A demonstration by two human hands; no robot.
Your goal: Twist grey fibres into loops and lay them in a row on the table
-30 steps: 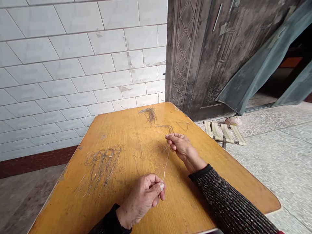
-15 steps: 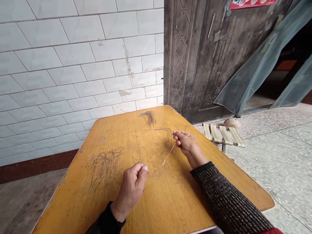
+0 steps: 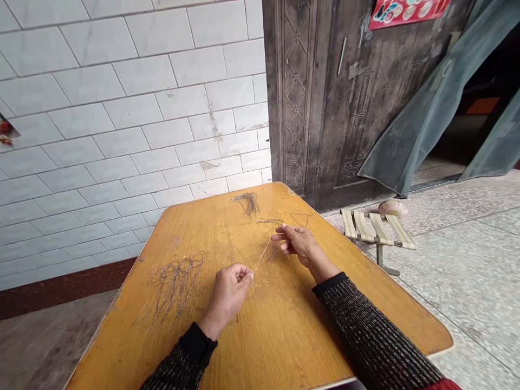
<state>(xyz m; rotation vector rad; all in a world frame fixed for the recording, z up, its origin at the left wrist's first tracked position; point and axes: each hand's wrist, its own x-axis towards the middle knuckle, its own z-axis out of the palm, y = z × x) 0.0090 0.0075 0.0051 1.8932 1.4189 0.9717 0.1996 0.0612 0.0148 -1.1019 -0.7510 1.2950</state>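
A thin piece of wire (image 3: 262, 256) stretches slantwise between my two hands over the wooden table (image 3: 284, 336). My left hand (image 3: 231, 292) pinches its lower end between thumb and forefinger. At the upper end, the fingers of my right hand (image 3: 298, 244) hold the wire, with the other fingers loosely curled. Behind my left hand a single wire loop (image 3: 228, 260) is partly hidden. To the left lie several looped wires with long tails (image 3: 174, 276). A small bunch of bent wires (image 3: 268, 221) lies beside my right hand, partly covered by it.
Farther back on the table is a pile of bent wires (image 3: 246, 201), and a bent wire piece (image 3: 301, 218) lies near the right edge. White wall tiles (image 3: 162, 124) and a dark carved door (image 3: 317, 108) stand behind. A strapped folding stool (image 3: 376, 226) is at the right.
My left hand has moved slightly right and now pinches the wire's lower end, which hung free before. My right hand has shifted a little left and down. The view has turned slightly.
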